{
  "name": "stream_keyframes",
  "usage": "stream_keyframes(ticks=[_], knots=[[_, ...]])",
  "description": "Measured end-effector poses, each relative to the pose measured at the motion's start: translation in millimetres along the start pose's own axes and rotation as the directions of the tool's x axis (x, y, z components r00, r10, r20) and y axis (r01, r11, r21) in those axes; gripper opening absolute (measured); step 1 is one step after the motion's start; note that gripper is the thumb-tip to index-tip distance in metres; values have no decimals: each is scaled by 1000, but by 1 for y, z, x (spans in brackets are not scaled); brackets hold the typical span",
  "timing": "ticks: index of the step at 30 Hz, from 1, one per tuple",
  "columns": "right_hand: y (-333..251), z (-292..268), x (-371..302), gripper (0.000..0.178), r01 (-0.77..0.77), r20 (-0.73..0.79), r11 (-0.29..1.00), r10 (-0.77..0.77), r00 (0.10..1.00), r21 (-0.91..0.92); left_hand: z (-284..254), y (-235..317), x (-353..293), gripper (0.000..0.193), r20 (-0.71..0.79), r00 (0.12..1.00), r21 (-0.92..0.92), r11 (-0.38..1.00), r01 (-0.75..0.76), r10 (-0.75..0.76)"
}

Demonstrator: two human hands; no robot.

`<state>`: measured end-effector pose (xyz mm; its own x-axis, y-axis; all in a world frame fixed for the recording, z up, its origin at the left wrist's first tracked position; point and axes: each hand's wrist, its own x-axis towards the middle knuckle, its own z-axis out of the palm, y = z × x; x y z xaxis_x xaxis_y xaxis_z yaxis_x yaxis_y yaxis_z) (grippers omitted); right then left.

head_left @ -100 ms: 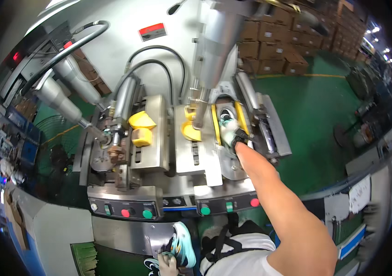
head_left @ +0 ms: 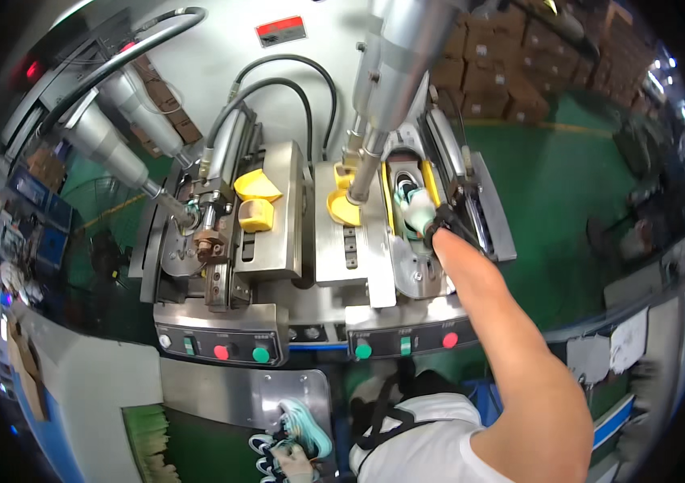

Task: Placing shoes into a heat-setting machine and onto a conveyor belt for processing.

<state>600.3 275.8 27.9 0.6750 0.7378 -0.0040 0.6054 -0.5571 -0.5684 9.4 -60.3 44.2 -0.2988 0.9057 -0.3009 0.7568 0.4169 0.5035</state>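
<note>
In a padded holder on the machine's right station sits a sneaker point(head_left: 405, 187), dark with white and teal parts. My right hand point(head_left: 419, 212), in a pale glove, is closed on this shoe's near part and hides much of it. A black band circles that wrist. At the lower edge my left hand point(head_left: 294, 464), also pale-gloved, grips a light teal sneaker point(head_left: 307, 427) over a metal shelf. Further dark-and-white shoes point(head_left: 262, 452) lie against it on the left, partly cut off by the frame. The left fingertips are partly hidden by the shoe.
Yellow pads point(head_left: 257, 200) sit on the left metal block, and more yellow pads point(head_left: 344, 208) on the middle one. A thick metal cylinder point(head_left: 403, 72) slants down beside my right hand. Push-button panels point(head_left: 403, 344) line the machine's front. Cardboard boxes point(head_left: 491, 88) are stacked behind.
The teal sneaker in my left hand has moved slightly left and tilted over. My right hand stays at the shoe in the holder. The whole view has shifted a little.
</note>
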Motion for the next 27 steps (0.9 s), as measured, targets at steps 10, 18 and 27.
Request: stream_keyframes(ticks=[10, 18, 27], knots=[[-65, -33, -151, 71, 515, -274, 808, -446, 852, 288, 146, -148, 30, 71, -349, 935, -373, 925, -74, -66], [-20, 86, -366, 88, 773, 439, 547, -638, 633, -321, 45, -132, 3, 48, -125, 992, -580, 809, -92, 22], [-130, 177, -569, 68, 194, 867, 935, -348, 356, 296, 77, -202, 38, 98, -71, 994, -459, 888, 36, -77]])
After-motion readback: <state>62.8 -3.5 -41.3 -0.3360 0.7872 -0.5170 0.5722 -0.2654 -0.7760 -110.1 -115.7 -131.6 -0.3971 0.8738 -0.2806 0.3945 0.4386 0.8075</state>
